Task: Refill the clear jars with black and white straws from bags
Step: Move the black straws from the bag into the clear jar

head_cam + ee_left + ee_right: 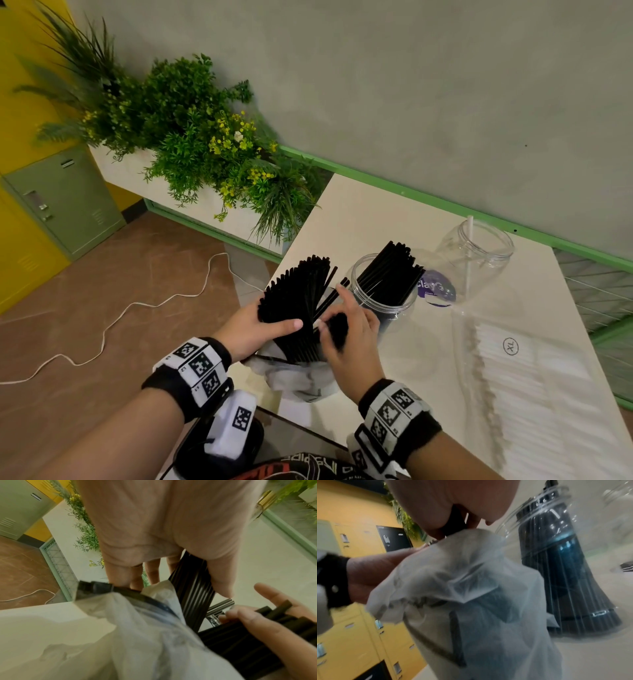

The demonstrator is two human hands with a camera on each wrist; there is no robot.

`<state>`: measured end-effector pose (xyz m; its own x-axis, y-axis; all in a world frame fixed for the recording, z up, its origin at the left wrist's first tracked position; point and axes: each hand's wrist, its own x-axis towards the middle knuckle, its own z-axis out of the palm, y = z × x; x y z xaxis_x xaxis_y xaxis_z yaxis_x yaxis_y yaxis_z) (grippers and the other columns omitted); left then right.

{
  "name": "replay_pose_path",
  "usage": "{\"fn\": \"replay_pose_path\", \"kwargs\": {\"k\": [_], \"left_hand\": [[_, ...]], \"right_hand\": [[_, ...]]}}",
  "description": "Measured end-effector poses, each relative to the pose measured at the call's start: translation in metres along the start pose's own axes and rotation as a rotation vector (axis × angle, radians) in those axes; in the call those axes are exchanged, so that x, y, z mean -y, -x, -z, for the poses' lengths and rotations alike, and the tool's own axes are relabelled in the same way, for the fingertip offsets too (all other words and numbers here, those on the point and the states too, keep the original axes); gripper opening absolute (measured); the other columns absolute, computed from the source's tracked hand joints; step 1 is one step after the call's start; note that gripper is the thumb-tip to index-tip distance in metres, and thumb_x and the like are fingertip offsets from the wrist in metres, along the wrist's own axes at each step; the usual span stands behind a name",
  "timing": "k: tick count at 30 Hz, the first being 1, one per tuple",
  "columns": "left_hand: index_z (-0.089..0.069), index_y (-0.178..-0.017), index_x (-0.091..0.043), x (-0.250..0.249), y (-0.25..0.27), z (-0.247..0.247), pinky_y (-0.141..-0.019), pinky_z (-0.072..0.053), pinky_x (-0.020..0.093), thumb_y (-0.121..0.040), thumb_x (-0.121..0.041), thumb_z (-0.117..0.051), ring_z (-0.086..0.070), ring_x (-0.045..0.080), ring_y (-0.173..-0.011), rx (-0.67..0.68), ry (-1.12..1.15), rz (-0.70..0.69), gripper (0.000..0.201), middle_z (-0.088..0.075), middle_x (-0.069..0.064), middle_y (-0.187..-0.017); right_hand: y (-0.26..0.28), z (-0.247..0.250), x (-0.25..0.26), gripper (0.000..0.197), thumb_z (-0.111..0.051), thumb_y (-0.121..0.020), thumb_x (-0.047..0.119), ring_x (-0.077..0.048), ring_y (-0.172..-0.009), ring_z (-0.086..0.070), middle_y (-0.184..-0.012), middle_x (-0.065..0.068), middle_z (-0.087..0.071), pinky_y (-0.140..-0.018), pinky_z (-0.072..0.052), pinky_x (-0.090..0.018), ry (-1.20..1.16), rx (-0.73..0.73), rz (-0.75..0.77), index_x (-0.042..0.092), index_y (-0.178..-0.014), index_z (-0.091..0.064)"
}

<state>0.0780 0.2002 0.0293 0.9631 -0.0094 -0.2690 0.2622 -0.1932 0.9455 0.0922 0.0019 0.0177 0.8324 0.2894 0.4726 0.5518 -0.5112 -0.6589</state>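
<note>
Left hand [252, 329]: fingers and thumb are closed around a fanned bundle of black straws [297, 301] standing in a crumpled clear bag [301, 377] at the table [428, 359] edge. Right hand [349, 339]: a smaller bunch of black straws is gripped by curled fingers, forefinger extended. Just beyond, the near jar [383, 298] is seen holding black straws; the far jar [479, 253] holds one white straw [468, 253].

A staff or café back area: yellow lockers [20, 240] (one green), planter box [191, 144], white counter [428, 342].
</note>
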Motion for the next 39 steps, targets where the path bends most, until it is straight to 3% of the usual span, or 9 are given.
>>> {"fn": "replay_pose_path", "kwargs": {"k": [3,6,9,14,17,25,30,35,39], "left_hand": [[-0.055,-0.119,-0.038,0.001,-0.001,0.0,-0.104,-0.043,0.036,-0.049,-0.063,-0.08,-0.059,0.003,-0.112,0.012,-0.024,0.0,0.078,-0.065,-0.015,-0.118],[-0.055,-0.116,-0.039,0.001,-0.001,0.0,-0.104,-0.043,0.034,-0.047,-0.062,-0.08,-0.059,0.002,-0.11,0.015,-0.038,0.007,0.077,-0.066,-0.015,-0.116],[-0.055,-0.117,-0.038,0.002,-0.001,0.001,-0.104,-0.043,0.034,-0.044,-0.066,-0.081,-0.059,0.003,-0.11,0.009,-0.055,0.003,0.083,-0.066,-0.014,-0.115],[-0.054,-0.114,-0.041,0.001,-0.001,0.001,-0.103,-0.044,0.035,-0.036,-0.074,-0.079,-0.058,0.005,-0.111,0.009,-0.078,-0.002,0.089,-0.065,-0.014,-0.116],[-0.054,-0.121,-0.035,0.001,-0.002,0.0,-0.104,-0.044,0.038,-0.042,-0.067,-0.081,-0.059,0.006,-0.111,0.009,-0.071,0.001,0.09,-0.065,-0.013,-0.117],[-0.055,-0.117,-0.034,0.002,-0.008,0.001,-0.102,-0.045,0.037,-0.039,-0.069,-0.082,-0.06,0.006,-0.11,0.006,-0.061,-0.007,0.09,-0.066,-0.013,-0.115],[-0.053,-0.121,-0.033,0.002,-0.011,0.0,-0.103,-0.043,0.032,-0.035,-0.074,-0.08,-0.057,0.005,-0.112,0.008,-0.078,-0.014,0.099,-0.064,-0.014,-0.117],[-0.05,-0.109,-0.044,0.0,-0.01,0.0,-0.1,-0.043,0.028,-0.03,-0.078,-0.077,-0.056,0.001,-0.109,0.014,-0.077,-0.008,0.09,-0.062,-0.018,-0.115],[-0.053,-0.114,-0.038,0.0,-0.011,-0.001,-0.098,-0.046,0.029,-0.032,-0.073,-0.081,-0.059,0.003,-0.109,0.032,-0.048,-0.021,0.093,-0.065,-0.014,-0.115]], "right_hand": [[-0.012,0.014,-0.001,0.05,-0.052,-0.093,0.015,-0.012,-0.091,-0.058,-0.094,0.009,-0.057,-0.092,-0.044,-0.027,-0.19,-0.027,-0.069,0.038,-0.133,-0.034],[-0.028,0.026,0.005,0.048,-0.052,-0.093,-0.002,-0.012,-0.083,-0.059,-0.087,0.005,-0.058,-0.082,-0.043,-0.013,-0.327,-0.097,-0.112,0.033,-0.122,-0.039],[-0.045,0.036,0.013,0.034,-0.05,-0.095,-0.001,-0.022,-0.083,-0.06,-0.082,0.012,-0.057,-0.083,-0.046,-0.024,-0.42,-0.164,-0.16,0.024,-0.116,-0.045],[-0.072,0.064,0.025,0.022,-0.05,-0.096,-0.001,-0.02,-0.084,-0.064,-0.085,-0.002,-0.058,-0.091,-0.05,-0.051,-0.556,-0.178,-0.234,0.016,-0.11,-0.05],[-0.085,0.083,0.03,0.02,-0.05,-0.095,-0.002,-0.024,-0.084,-0.065,-0.081,0.005,-0.06,-0.09,-0.051,-0.055,-0.602,-0.202,-0.227,0.013,-0.108,-0.051],[-0.09,0.086,0.02,0.018,-0.053,-0.094,-0.002,-0.022,-0.086,-0.065,-0.085,0.001,-0.06,-0.086,-0.054,-0.047,-0.572,-0.218,-0.259,0.012,-0.105,-0.052],[-0.057,0.048,0.011,0.02,-0.058,-0.09,-0.004,-0.009,-0.089,-0.058,-0.092,0.0,-0.061,-0.086,-0.046,-0.028,-0.427,-0.202,-0.268,0.013,-0.101,-0.055],[-0.035,0.027,0.001,0.062,-0.067,-0.087,0.005,-0.004,-0.12,-0.052,-0.13,0.007,-0.052,-0.104,-0.039,-0.018,-0.419,-0.15,-0.324,0.03,-0.134,-0.035],[-0.038,0.02,0.001,0.081,-0.069,-0.085,0.005,0.005,-0.125,-0.046,-0.138,0.016,-0.044,-0.102,-0.034,-0.008,-0.468,-0.099,-0.326,0.044,-0.136,-0.02]]}}
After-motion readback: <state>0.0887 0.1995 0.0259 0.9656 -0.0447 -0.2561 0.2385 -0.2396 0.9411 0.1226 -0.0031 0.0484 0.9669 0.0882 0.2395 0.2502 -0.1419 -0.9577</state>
